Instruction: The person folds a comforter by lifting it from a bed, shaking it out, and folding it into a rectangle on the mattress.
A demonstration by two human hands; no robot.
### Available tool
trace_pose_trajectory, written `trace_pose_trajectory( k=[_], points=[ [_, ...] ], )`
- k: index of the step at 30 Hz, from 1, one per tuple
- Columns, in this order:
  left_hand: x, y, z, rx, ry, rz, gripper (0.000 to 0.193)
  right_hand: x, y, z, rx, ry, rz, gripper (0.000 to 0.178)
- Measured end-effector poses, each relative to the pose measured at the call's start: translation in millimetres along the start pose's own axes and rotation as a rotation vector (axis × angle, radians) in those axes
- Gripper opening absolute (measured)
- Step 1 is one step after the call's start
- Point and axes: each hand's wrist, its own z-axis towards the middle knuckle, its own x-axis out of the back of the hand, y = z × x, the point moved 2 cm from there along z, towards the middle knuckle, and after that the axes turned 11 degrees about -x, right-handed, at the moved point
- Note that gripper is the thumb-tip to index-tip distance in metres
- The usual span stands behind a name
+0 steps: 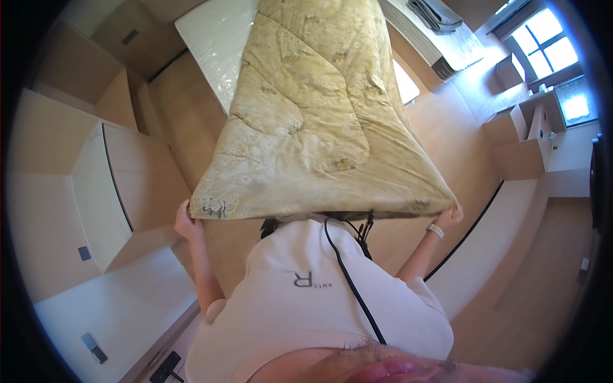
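Observation:
A yellow-gold quilt with stitched curves and darker floral patches stretches from my hands away over the bed. Its near edge is pulled wide in front of my waist. At the near left corner my left hand is closed on the cloth. The near right corner is gripped by my right hand, with a pale band on that wrist. Between the two hands the near edge runs nearly straight, lifted off the bed. Parts of the fingers are hidden behind the cloth.
Under the quilt's far part lies a mattress in shiny clear wrapping. Another wrapped mattress at the far right carries a folded grey cloth. Wooden cabinets stand left, a desk right. A black cable hangs down my shirt.

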Motion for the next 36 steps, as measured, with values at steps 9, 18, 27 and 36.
trace_pose_trajectory(
  k=[9, 18, 27, 36],
  points=[
    [-354, 62, -55, 1.061, 0.291, -1.063, 0.047, -93, -26, -15, -0.129, -0.307, -0.104, 0.023],
    [-37, -2, 98, -0.001, -0.276, -0.561, 0.041, -72, -178, 19, 0.223, -0.23, 0.238, 0.024],
    [42, -32, -33, 0.342, -0.301, 0.024, 0.018, 105, 207, 53, -0.735, 0.135, -0.656, 0.054],
    [27, 15, -19, 0.225, -0.23, 0.063, 0.02, 4, 202, 61, -0.829, -0.21, 0.227, 0.038]
  ],
)
